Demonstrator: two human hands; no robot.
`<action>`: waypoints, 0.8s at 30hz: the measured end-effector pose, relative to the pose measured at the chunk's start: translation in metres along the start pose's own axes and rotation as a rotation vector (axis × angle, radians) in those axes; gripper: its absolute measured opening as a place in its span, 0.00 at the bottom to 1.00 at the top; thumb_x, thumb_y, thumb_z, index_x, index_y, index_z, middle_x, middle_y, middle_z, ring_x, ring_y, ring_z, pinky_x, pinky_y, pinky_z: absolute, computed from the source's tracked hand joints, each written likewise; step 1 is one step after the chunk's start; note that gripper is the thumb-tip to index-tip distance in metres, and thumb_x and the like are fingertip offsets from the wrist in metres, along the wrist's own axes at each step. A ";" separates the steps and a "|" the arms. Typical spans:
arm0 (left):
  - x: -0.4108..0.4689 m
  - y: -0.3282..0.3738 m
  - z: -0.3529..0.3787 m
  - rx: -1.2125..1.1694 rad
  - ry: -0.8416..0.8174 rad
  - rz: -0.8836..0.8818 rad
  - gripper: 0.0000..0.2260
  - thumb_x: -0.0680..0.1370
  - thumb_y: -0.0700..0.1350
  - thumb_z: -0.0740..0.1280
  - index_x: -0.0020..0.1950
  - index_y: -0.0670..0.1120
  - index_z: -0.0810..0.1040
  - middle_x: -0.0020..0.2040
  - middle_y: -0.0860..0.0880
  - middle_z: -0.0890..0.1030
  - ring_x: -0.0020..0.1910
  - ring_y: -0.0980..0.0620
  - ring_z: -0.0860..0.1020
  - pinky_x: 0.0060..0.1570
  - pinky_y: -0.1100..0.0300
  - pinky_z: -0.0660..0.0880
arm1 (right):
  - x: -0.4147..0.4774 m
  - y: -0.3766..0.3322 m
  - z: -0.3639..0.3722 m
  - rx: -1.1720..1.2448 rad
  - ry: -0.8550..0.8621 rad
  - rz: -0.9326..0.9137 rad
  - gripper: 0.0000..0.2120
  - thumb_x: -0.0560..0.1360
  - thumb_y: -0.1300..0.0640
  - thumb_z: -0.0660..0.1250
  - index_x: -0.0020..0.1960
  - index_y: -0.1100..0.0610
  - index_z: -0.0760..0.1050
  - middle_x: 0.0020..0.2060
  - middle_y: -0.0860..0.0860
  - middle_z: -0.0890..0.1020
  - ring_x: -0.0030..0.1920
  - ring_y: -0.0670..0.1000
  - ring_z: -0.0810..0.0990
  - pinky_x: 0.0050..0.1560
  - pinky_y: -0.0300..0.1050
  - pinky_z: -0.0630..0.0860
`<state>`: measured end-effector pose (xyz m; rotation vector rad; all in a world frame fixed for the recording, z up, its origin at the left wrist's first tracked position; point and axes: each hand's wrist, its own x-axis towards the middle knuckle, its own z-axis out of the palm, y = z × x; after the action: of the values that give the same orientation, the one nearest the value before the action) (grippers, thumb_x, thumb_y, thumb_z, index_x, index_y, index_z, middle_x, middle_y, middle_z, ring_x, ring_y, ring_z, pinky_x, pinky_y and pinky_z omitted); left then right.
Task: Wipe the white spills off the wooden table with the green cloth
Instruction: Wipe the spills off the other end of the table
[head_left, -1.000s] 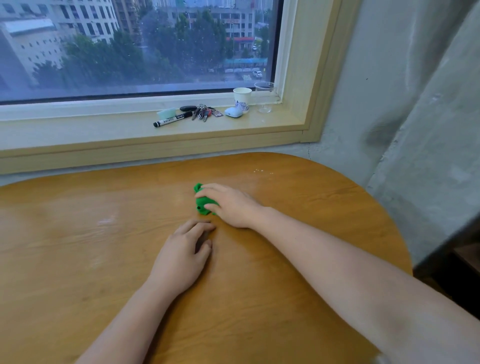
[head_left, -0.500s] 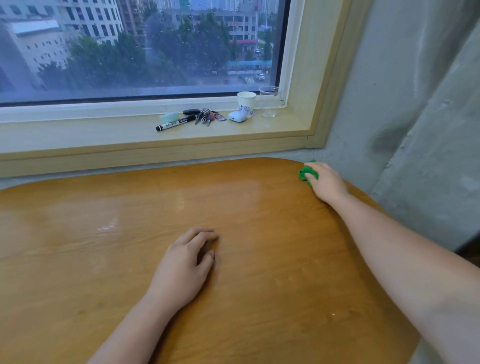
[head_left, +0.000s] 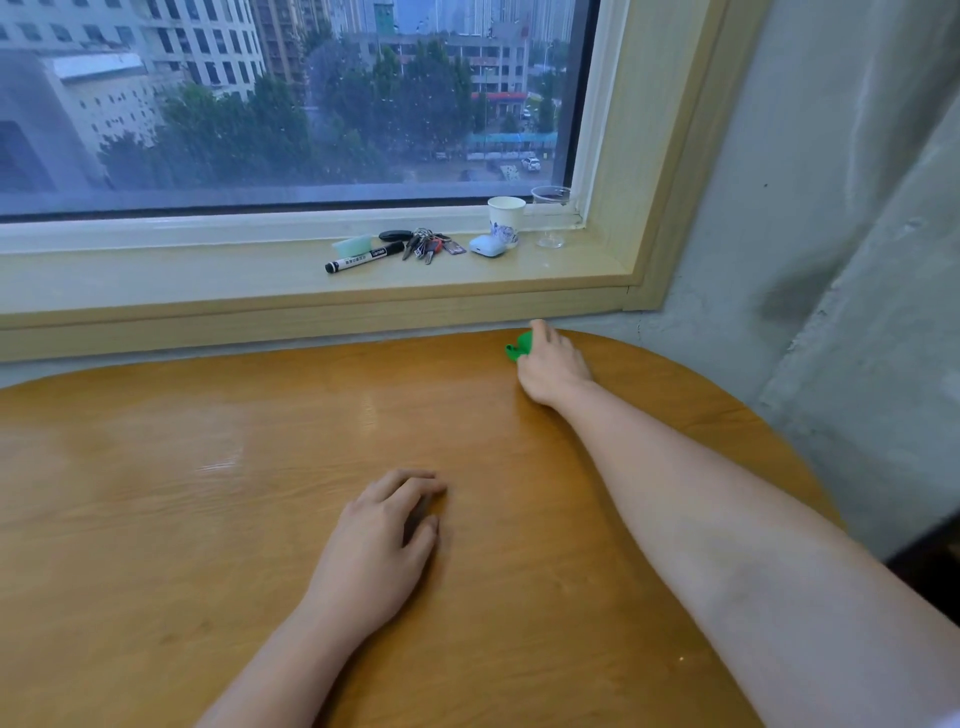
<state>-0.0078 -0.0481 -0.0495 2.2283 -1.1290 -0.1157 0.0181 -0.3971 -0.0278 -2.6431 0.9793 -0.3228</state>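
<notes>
My right hand (head_left: 553, 366) presses the bunched green cloth (head_left: 518, 347) onto the wooden table (head_left: 208, 519) at its far edge, just below the window sill. Only a small green corner of the cloth shows at the hand's left side. My left hand (head_left: 382, 545) lies flat on the table's middle, fingers loosely curled, holding nothing. A faint pale smear (head_left: 218, 462) gleams on the wood at centre left. A tiny white speck (head_left: 681, 659) lies near the right forearm.
On the window sill (head_left: 156, 280) lie a black marker (head_left: 363, 257), a bunch of keys (head_left: 428, 247), a white earbud case (head_left: 487, 245), a paper cup (head_left: 505, 218) and a clear glass (head_left: 551, 214). A grey concrete wall (head_left: 831, 260) stands close to the table's right edge.
My right hand swept the cloth from the table's middle out to the far right edge, then slid a little left along the far edge. The left hand stayed put.
</notes>
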 end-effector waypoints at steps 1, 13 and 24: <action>0.000 0.000 0.000 -0.001 0.000 0.000 0.15 0.83 0.49 0.66 0.68 0.61 0.79 0.68 0.69 0.73 0.70 0.62 0.72 0.68 0.53 0.72 | -0.001 -0.015 0.005 0.007 -0.016 -0.048 0.27 0.82 0.54 0.58 0.80 0.52 0.59 0.76 0.57 0.71 0.72 0.63 0.72 0.67 0.57 0.71; 0.001 0.000 -0.001 -0.002 -0.004 -0.005 0.15 0.83 0.50 0.65 0.69 0.61 0.78 0.69 0.68 0.72 0.70 0.63 0.71 0.70 0.54 0.71 | 0.004 -0.092 0.031 0.129 -0.188 -0.456 0.22 0.83 0.56 0.67 0.76 0.44 0.73 0.77 0.49 0.74 0.74 0.56 0.73 0.71 0.55 0.72; 0.000 -0.005 0.001 -0.024 0.010 0.003 0.15 0.82 0.51 0.65 0.68 0.62 0.78 0.69 0.69 0.73 0.69 0.63 0.72 0.68 0.53 0.73 | 0.047 0.056 -0.015 0.040 0.011 -0.026 0.23 0.85 0.52 0.64 0.80 0.43 0.69 0.77 0.53 0.71 0.72 0.61 0.74 0.63 0.54 0.74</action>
<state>-0.0048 -0.0462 -0.0533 2.2036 -1.1207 -0.1162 0.0144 -0.4718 -0.0288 -2.6222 0.9333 -0.3598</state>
